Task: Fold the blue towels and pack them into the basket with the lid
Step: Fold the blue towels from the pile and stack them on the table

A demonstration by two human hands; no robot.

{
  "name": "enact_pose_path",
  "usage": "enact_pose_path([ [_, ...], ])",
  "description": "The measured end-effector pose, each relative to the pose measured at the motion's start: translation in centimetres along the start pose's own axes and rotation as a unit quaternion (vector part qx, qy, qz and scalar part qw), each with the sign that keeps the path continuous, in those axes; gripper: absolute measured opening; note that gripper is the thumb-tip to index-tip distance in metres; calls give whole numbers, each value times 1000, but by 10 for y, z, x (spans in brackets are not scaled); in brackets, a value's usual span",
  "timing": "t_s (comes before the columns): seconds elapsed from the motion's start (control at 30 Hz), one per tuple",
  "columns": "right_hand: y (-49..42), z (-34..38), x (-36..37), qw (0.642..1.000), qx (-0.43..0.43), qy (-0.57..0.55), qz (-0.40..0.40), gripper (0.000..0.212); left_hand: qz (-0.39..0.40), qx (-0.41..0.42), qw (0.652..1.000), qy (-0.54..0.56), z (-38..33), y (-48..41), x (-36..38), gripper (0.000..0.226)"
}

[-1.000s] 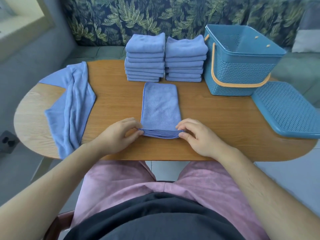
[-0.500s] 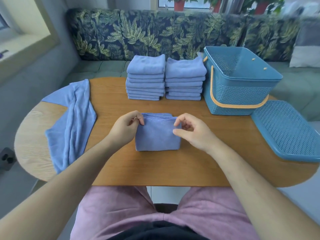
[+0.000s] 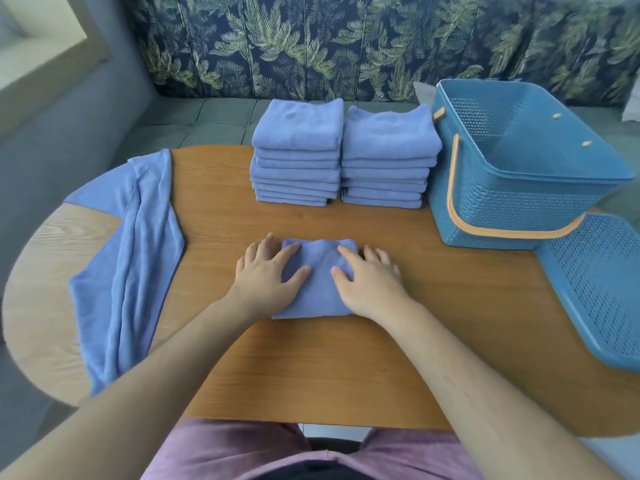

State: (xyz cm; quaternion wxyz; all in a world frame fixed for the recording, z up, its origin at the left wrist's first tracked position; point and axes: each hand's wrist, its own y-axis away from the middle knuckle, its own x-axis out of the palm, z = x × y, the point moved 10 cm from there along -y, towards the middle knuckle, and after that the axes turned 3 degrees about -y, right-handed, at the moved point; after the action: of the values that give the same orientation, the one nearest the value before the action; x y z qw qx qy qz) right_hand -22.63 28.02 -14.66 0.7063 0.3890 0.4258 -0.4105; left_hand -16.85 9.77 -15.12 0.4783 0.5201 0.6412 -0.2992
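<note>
I see L hand & R hand flat on towel, fingers straight, gripping nothing. Towel folded, ctr of table. Stacks at 12, basket at 2, lid at 3, loose towel at 9.

stacks behind folded towel | basket right | lid right

Two stacks of folded blue towels are sitting on the one table: a left stack and a right stack, each showing seven or so layers, the exact count escaping me. One folded towel is lying under two hands, the left hand and right hand. One loose towel, one basket and one lid are sharing the tabletop.
</note>
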Motion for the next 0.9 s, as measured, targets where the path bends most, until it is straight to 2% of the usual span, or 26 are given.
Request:
enact_pose_path([
  [0.07,3,8,3,999,-22,7,-42,53,-28,6,999,-13,-1,9,3,70],
  [0.2,12,16,-6,982,-69,-120,-132,48,-45,21,996,73,-6,13,1,50],
  [0.33,27,12,-24,949,-66,-277,-138,51,-63,74,970,223,-20,23,-16,53],
  [0.43,33,13,-65,940,-76,-296,-151,54,-69,103,957,261,-44,23,-46,55],
  [0.6,5,17,-195,948,-99,-217,-209,60,-94,147,945,276,-115,-27,-137,58],
  [0.67,-26,16,-235,964,-86,-161,-194,56,-98,151,951,251,-147,-70,-167,60],
  [0.77,-85,8,-275,981,-59,-77,-167,32,-75,154,958,228,-189,-137,-186,63],
  [0.9,-153,-8,-273,993,-2,51,-103,21,-35,124,977,168,-208,-207,-160,59],
])
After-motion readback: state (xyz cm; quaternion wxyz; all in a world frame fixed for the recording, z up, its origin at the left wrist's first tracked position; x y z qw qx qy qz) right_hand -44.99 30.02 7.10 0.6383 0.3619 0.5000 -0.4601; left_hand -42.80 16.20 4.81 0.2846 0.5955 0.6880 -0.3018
